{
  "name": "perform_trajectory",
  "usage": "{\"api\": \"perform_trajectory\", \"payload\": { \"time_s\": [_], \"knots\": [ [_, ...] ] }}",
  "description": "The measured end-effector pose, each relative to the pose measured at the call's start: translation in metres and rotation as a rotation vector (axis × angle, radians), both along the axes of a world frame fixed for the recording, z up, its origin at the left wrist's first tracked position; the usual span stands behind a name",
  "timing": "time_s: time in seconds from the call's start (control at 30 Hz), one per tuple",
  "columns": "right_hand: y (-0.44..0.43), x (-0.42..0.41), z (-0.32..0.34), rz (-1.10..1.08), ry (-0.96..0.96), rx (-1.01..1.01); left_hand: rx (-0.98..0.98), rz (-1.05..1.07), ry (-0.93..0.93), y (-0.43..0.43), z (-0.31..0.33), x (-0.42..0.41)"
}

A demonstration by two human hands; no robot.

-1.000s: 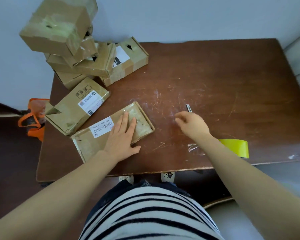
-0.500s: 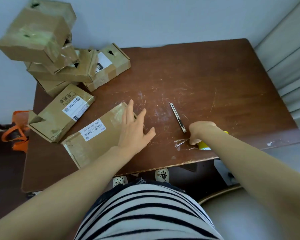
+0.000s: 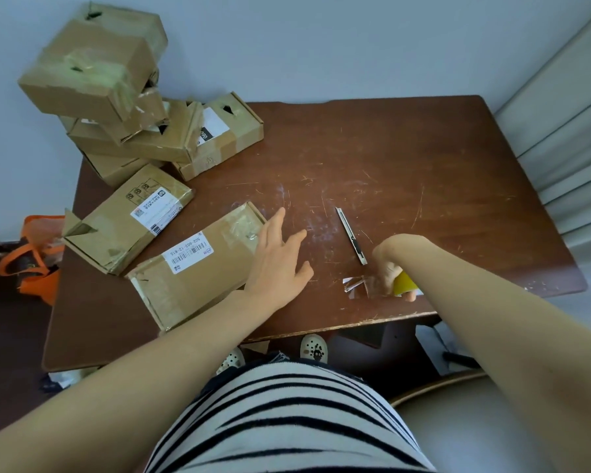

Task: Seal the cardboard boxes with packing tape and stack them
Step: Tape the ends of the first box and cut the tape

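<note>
While my left fingers (image 3: 275, 227), spread straight, steady the box (image 3: 191, 268) on the desk (image 3: 423, 158), my right fingers (image 3: 388, 273) curl round the yellow tape roll (image 3: 405, 285) for sealing.

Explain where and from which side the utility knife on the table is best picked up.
Probably pinch the utility knife from above across its long edges, at the near end beside the right hand. It lies flat on the table, slim, pointed tip away.
</note>
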State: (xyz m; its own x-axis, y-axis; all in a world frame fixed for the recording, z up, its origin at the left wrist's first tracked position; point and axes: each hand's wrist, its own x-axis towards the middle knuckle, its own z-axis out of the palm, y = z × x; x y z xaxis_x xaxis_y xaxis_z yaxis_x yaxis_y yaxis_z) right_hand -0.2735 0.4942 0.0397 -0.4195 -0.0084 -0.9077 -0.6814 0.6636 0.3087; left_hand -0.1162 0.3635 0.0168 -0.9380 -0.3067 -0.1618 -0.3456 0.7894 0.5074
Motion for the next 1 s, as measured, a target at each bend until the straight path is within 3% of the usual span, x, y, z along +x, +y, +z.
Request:
{"api": "perform_trajectory", "payload": {
  "time_s": [0.1,0.17,0.3,0.47,0.53,0.6,0.67,0.83,1.0],
  "knots": [
    [0.003,0.004,0.004,-0.098,0.068,-0.119,0.056,0.036,-0.028,0.005,0.001,0.000],
    [0.005,0.011,0.003,-0.072,0.141,-0.193,0.196,0.107,-0.068,0.008,0.002,-0.003],
    [-0.005,0.026,0.022,0.013,0.165,-0.192,0.759,0.382,-0.222,0.015,0.002,-0.005],
    [-0.026,0.019,0.085,0.005,0.210,-0.439,1.439,0.654,-0.525,0.026,0.003,-0.009],
    [-0.026,0.017,0.098,-0.055,0.212,-0.514,1.726,0.750,-0.471,0.025,0.008,-0.012],
    [-0.024,0.020,0.103,-0.146,0.217,-0.584,1.894,0.836,-0.337,0.021,0.012,-0.015],
    [-0.023,0.025,0.100,-0.235,0.221,-0.646,1.903,0.863,-0.242,0.014,0.014,-0.019],
    [-0.033,0.036,0.082,-0.371,0.201,-0.724,1.674,0.850,-0.124,-0.010,0.017,-0.020],
    [-0.046,0.044,0.067,-0.531,0.162,-0.854,1.566,0.850,-0.032,-0.037,0.013,-0.010]
  ]
}}
